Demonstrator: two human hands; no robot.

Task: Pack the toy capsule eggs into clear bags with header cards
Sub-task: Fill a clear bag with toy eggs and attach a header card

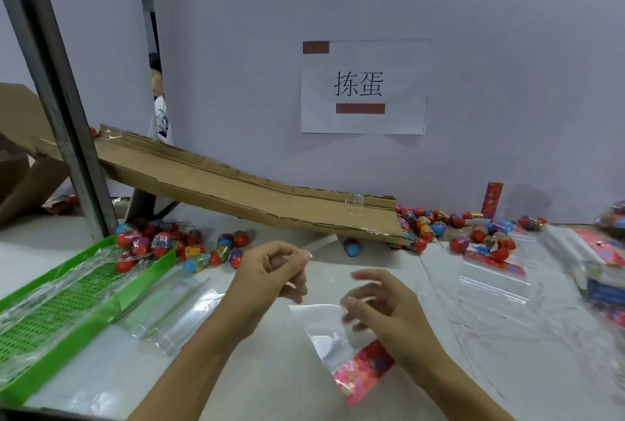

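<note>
A clear bag [326, 336] with a red and pink header card [363, 370] lies on the white table in front of me. My right hand [385, 305] has curled fingers pinching the bag's upper edge. My left hand [270, 268], up and to the left of the bag, pinches a thin clear strip [323, 243] that sticks out to the right. Toy capsule eggs lie loose in a left heap [162, 245] by the green tray and a right heap [439, 228] at the foot of the ramp.
A green slotted tray [67, 302] sits at the left, clear bags [169, 309] beside it. A cardboard ramp [253, 190] slopes down along the wall. More bags [493, 272] and card stacks [602, 251] lie at right. A metal post [57, 89] stands at left.
</note>
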